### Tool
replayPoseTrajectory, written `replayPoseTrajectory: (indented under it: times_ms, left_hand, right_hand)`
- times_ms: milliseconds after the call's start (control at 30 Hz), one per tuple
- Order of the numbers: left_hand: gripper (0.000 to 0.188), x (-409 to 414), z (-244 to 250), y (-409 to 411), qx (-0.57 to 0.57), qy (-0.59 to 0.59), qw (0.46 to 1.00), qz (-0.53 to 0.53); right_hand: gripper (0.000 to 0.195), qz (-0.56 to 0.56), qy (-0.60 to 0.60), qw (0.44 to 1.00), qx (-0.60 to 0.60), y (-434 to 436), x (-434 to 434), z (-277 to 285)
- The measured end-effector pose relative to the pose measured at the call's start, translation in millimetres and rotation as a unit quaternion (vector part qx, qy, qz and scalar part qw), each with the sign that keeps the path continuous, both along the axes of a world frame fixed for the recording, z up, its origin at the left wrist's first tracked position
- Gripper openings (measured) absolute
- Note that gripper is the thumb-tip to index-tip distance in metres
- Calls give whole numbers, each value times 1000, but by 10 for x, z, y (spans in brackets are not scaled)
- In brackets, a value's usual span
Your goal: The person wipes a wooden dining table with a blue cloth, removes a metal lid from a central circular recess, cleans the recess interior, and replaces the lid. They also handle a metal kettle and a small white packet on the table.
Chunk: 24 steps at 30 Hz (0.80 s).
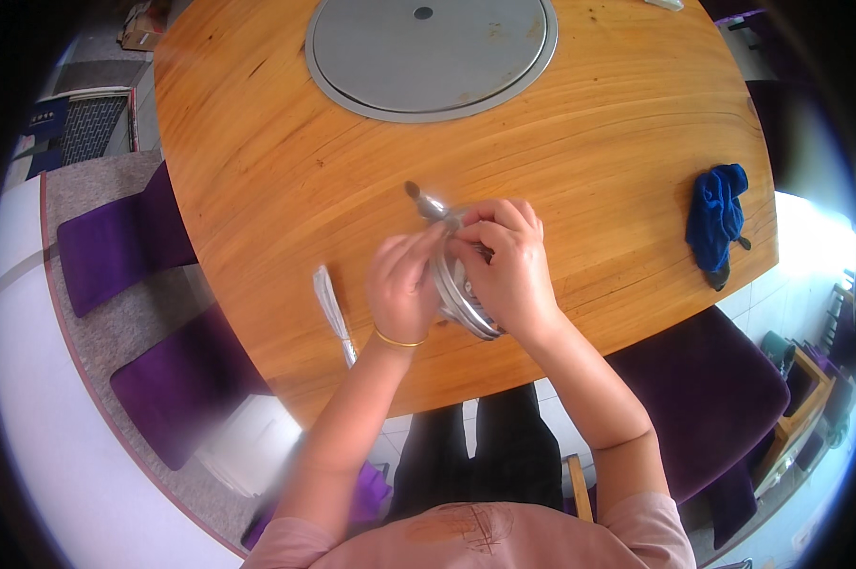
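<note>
Near the middle of the wooden table (pixel 613 270), my left hand (pixel 403 284) and my right hand (pixel 506 263) are together on a round metal object with a shiny rim (pixel 463 306), possibly a teapot or kettle. A spout-like metal part (pixel 428 203) with a dark opening points up and left beyond my fingertips. The fingers of both hands meet at the top of the object, and they hide much of it. A gold-coloured bracelet is on my left wrist.
A thin plastic-wrapped item (pixel 332 309) lies left of my left hand. A crumpled blue cloth (pixel 714 213) rests near the right edge. A round grey metal plate (pixel 431 60) is set in the table's far part. Purple chairs (pixel 698 398) stand around.
</note>
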<state>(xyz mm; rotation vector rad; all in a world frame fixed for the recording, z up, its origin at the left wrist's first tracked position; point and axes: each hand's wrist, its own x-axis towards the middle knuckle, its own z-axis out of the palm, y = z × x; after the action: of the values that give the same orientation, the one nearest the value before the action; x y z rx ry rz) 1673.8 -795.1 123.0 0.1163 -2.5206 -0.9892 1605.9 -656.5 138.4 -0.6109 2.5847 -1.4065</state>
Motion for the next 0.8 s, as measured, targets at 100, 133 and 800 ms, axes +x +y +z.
replayPoseTrajectory:
  times_ms: [100,133,800]
  left_hand:
    - [32,1,-24,0,1,-3,1000,-2]
    - [32,-2,-33,-2,2,-3,1000,-4]
    - [27,-20,0,-26,10,-1,999,-34]
  right_hand:
    - [5,-21,-7,1000,-7,-10,6,-10]
    - [5,-29,-7,1000,-8,-11,9,-10]
    - [5,-13,15,1000,9,-5,34,38]
